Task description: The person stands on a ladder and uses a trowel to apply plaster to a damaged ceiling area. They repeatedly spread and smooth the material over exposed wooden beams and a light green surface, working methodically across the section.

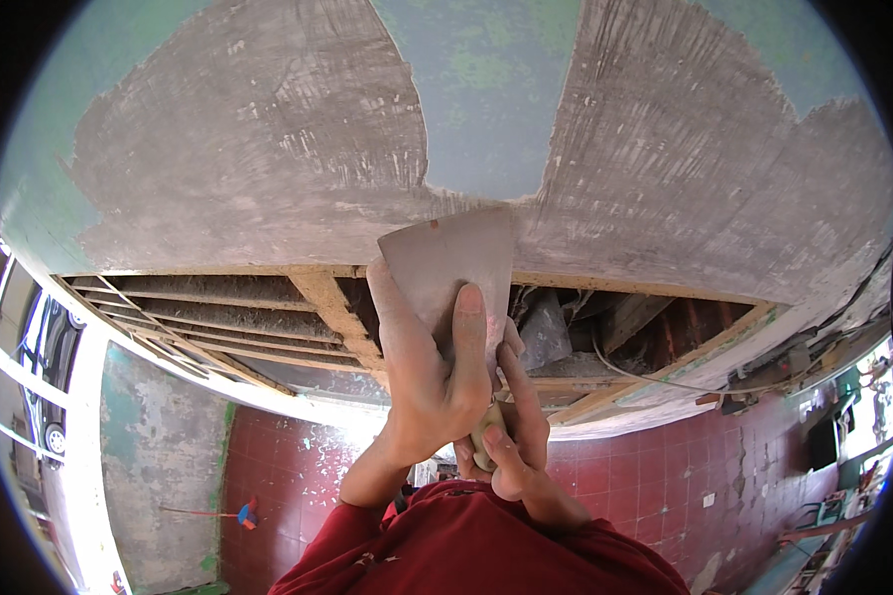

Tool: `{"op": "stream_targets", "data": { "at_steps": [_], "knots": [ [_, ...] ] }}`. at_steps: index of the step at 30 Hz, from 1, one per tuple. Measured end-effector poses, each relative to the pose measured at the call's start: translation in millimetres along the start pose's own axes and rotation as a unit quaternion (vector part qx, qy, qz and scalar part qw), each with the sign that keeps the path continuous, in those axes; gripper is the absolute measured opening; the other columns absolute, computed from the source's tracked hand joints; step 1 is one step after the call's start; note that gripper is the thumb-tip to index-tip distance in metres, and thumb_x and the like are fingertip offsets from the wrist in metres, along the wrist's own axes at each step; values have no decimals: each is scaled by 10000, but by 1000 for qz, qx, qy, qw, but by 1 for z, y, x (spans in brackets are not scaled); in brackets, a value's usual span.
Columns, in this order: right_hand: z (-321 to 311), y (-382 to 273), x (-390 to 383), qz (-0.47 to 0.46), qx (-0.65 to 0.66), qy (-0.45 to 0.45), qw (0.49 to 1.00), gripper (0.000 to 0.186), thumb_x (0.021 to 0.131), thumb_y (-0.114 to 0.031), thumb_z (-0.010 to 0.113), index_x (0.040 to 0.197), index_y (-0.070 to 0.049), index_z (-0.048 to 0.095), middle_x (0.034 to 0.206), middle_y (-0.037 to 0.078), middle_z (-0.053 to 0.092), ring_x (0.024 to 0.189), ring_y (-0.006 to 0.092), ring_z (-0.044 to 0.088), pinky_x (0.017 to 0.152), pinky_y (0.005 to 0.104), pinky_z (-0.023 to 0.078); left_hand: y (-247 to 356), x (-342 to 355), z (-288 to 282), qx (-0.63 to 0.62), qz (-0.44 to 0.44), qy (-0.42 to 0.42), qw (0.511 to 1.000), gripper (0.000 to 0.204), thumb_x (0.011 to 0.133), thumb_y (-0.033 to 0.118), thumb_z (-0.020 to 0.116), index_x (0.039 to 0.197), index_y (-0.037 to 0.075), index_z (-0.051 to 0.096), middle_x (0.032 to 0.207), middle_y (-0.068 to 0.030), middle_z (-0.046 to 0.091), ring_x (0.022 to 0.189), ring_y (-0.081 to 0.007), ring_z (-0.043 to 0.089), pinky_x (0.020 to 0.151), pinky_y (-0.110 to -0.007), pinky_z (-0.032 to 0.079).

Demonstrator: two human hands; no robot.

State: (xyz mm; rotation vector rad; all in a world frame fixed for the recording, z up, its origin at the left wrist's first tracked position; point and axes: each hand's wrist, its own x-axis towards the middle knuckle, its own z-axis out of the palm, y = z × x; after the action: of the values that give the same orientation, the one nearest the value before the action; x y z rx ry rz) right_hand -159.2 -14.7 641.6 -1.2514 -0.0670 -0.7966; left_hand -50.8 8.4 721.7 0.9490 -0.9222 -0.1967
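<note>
A wide scraper (pixel 456 253) with a pale, dusty blade is raised in front of me, its broad edge up against or close to the scraped surface. My left hand (pixel 422 362) is closed around the blade, the thumb lying flat on its face and the fingers along its left side. Below it, my right hand (pixel 518 436) grips the light-coloured handle (pixel 486 436). Ahead spreads a grey surface (pixel 268 129) with scratch marks, its paint stripped off. Between two stripped areas runs a strip of blue-green paint (pixel 491 109). Whether the blade's edge touches the surface, I cannot tell.
Below the scraped surface, a wooden frame (pixel 327 307) borders openings showing slats and dark debris. A loose cable (pixel 665 382) hangs at the right. Red floor tiles (pixel 625 476) lie lower down, with a blue-headed broom (pixel 247 514) at left. A car (pixel 50 367) shows outside.
</note>
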Motion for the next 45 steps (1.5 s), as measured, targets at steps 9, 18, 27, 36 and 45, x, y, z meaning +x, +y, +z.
{"op": "stream_targets", "data": {
  "at_steps": [9,18,27,36,45],
  "knots": [
    [7,-1,2,20,37,26,999,674,934,-98,417,1506,64,99,1015,183,618,554,58,457,535,207,382,4,4,-3,91,28,-13,995,484,977,54,434,1384,-40,187,970,-195,519,560,-198,556,474,-312,470],
    [6,-7,15,5,17,7,1000,673,938,-100,413,1504,72,92,795,91,581,566,54,439,558,217,372,9,16,3,90,50,19,994,457,931,9,490,1299,-137,261,1037,-200,498,856,-215,507,695,-310,446],
    [18,-12,27,-42,18,14,999,670,974,-158,427,1497,92,90,1228,220,507,846,124,549,757,246,440,31,26,7,48,21,-10,999,420,938,23,479,1287,-116,291,1004,-202,532,832,-203,533,699,-338,466],
    [22,-24,53,-144,-41,2,989,667,979,-177,424,1495,99,103,1565,252,158,1431,274,225,1148,374,157,37,51,11,172,176,0,969,390,945,60,490,1245,-126,322,978,-226,546,838,-244,553,700,-345,466],
    [24,-54,77,-224,-110,-34,968,664,982,-198,437,1500,80,129,1431,218,342,1071,191,365,931,314,305,66,68,21,159,185,1,970,359,969,126,513,1246,-73,399,963,-156,561,700,-150,564,600,-273,470]
  ]
}}
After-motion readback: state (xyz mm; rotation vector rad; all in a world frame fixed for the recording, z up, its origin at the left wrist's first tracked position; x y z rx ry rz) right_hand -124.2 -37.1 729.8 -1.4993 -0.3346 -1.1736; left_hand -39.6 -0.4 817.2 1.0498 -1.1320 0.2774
